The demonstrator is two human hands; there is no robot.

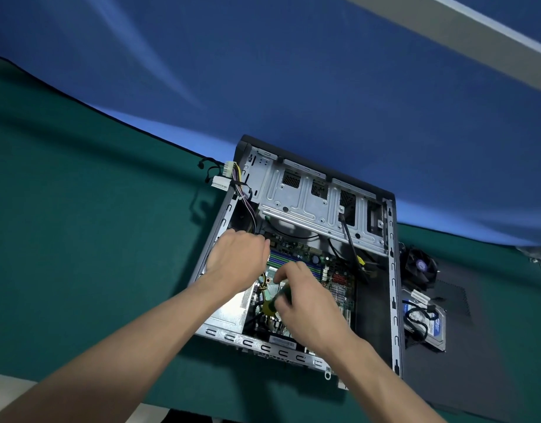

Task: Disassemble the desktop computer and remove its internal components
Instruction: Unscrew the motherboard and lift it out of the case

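Observation:
An open desktop computer case lies on its side on the green table. Its green motherboard shows inside, below the empty metal drive cage. My right hand grips a screwdriver with a green and yellow handle over the board's near part; the tip is hidden. My left hand rests inside the case at the left, over the board's far left corner; its fingertips are hidden from me. A bundle of power cables with white connectors hangs over the case's far left corner.
The dark side panel lies right of the case. On it sit a removed cooler fan and a hard drive with black cables. A blue backdrop rises behind the table. Something shiny lies at the far right edge.

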